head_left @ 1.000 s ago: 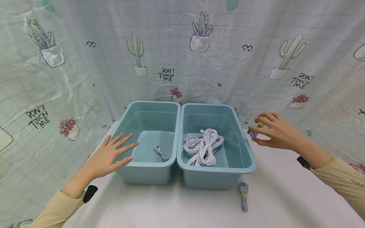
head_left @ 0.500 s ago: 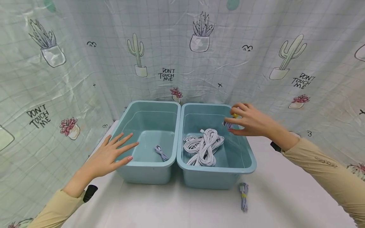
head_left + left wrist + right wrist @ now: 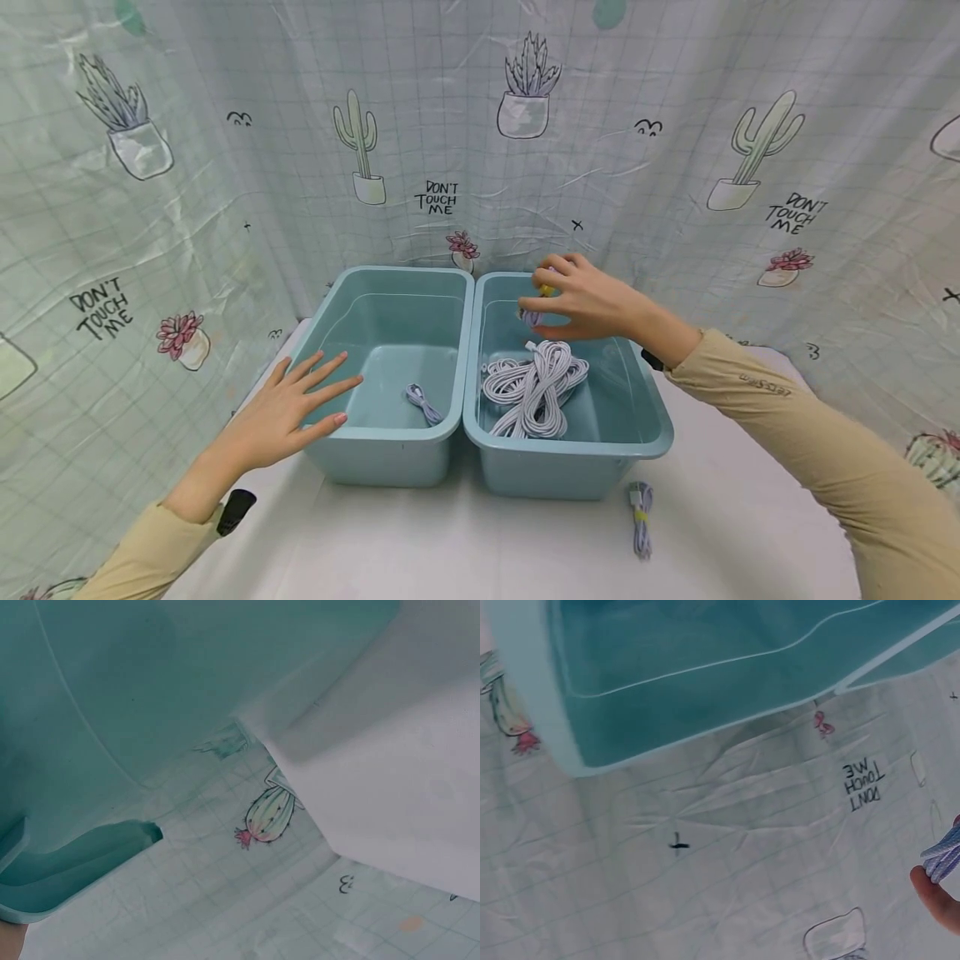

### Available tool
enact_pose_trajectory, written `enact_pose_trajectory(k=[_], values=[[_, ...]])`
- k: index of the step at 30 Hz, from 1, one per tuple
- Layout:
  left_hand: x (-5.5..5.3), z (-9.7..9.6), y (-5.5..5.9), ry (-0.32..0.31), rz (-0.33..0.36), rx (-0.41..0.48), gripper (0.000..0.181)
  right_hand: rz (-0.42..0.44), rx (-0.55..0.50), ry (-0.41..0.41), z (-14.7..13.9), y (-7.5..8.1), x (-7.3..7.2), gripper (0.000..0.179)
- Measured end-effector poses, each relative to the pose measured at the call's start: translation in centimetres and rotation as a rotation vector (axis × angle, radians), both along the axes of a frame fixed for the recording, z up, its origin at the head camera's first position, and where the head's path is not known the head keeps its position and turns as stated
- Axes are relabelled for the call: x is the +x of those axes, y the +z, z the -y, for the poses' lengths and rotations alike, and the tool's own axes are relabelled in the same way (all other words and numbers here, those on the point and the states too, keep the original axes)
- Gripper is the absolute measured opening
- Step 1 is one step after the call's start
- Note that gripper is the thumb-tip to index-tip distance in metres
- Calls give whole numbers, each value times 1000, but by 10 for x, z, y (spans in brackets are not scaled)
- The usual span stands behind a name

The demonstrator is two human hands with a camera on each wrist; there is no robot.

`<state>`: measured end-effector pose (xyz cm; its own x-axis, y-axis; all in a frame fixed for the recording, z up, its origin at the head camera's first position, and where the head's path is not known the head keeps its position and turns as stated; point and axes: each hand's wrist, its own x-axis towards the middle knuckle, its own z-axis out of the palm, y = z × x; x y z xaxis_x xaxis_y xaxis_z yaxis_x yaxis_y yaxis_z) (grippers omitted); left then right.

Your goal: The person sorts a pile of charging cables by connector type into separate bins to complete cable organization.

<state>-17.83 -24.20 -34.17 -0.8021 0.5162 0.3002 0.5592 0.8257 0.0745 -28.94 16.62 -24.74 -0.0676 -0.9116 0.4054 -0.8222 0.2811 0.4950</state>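
My right hand point(image 3: 588, 302) pinches a bundled lilac cable point(image 3: 531, 317) with a yellow tie above the back of the right bin point(image 3: 570, 448). The right wrist view shows one end of this cable point(image 3: 943, 859) by a fingertip at the right edge. White coiled cables point(image 3: 542, 387) lie in that bin below the hand. Fingers spread, my left hand point(image 3: 281, 414) is over the near left rim of the left bin point(image 3: 382, 433) and holds nothing. Inside the left bin, a small lilac cable point(image 3: 424, 405) lies near its right wall.
Another lilac cable bundle point(image 3: 641, 518) with a yellow band lies on the white table point(image 3: 420, 542), in front of the right bin. The two bins stand side by side. Behind them hangs a cactus-print curtain point(image 3: 465, 125), which also runs along the left.
My right hand has carried the lilac cable leftward from beside the right bin to above its back part. The left hand has stayed in place.
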Motion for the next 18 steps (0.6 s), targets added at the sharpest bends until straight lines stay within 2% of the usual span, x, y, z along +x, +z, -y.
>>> enact_pose_trajectory(k=[18], values=[[-2,1,-1,-4,-5,1,51,96,62,51,81,-2,-8,26]])
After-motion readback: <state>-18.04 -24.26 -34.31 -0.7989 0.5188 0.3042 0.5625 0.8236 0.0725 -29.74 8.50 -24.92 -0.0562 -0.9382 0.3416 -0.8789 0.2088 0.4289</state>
